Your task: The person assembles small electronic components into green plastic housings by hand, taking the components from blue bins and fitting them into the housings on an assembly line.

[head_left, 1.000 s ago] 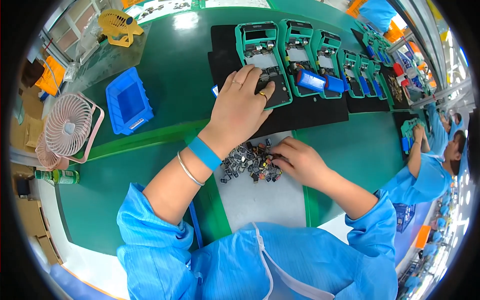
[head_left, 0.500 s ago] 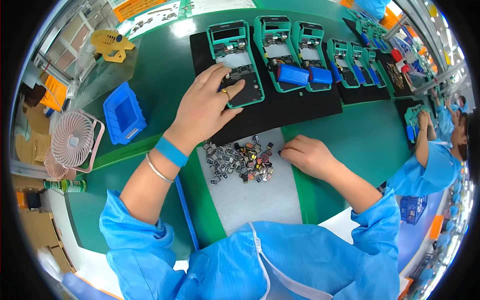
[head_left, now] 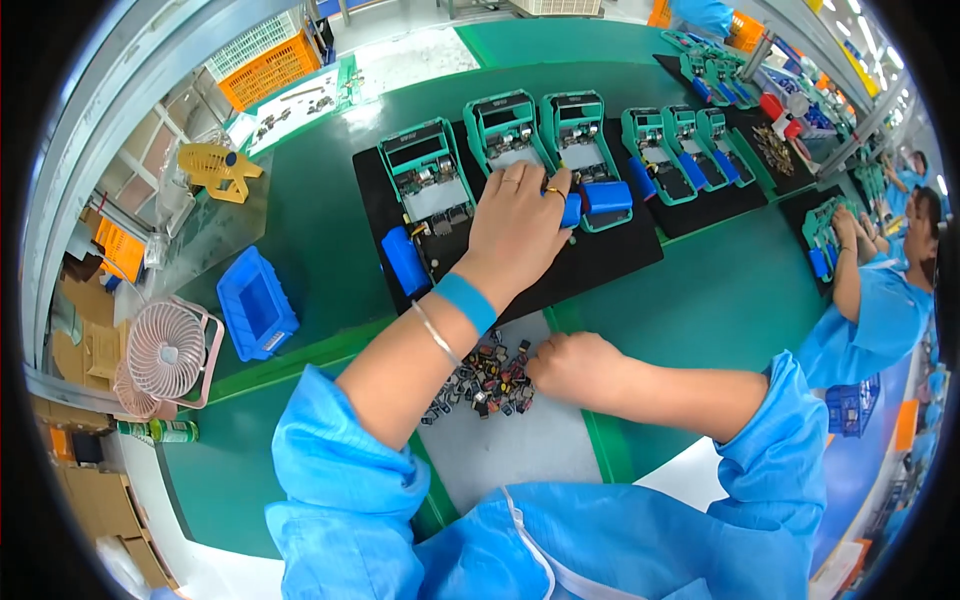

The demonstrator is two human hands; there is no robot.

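My left hand (head_left: 520, 230) is over the middle one of three open teal device housings (head_left: 505, 125) on a black mat. Its thumb and index finger close round a blue battery pack (head_left: 572, 211), mostly covered by the hand. Another blue battery pack (head_left: 405, 262) lies off the left side of the left housing (head_left: 420, 160). On the right housing (head_left: 580, 135) a third blue pack (head_left: 607, 198) rests across the lower part. My right hand (head_left: 575, 368) is closed at the right edge of a pile of small dark parts (head_left: 495, 380); whatever its fingers hold is hidden.
A blue bin (head_left: 258, 305), a pink fan (head_left: 165, 350) and a yellow fan (head_left: 215, 170) stand to the left. More teal housings (head_left: 665, 150) lie on a mat at the right. Beyond them a person in blue (head_left: 865, 310) works at the same bench.
My left hand has moved from the left housing to the middle one. The left housing's blue pack now shows at its left side. My right hand has moved in against the pile. The view has shifted.
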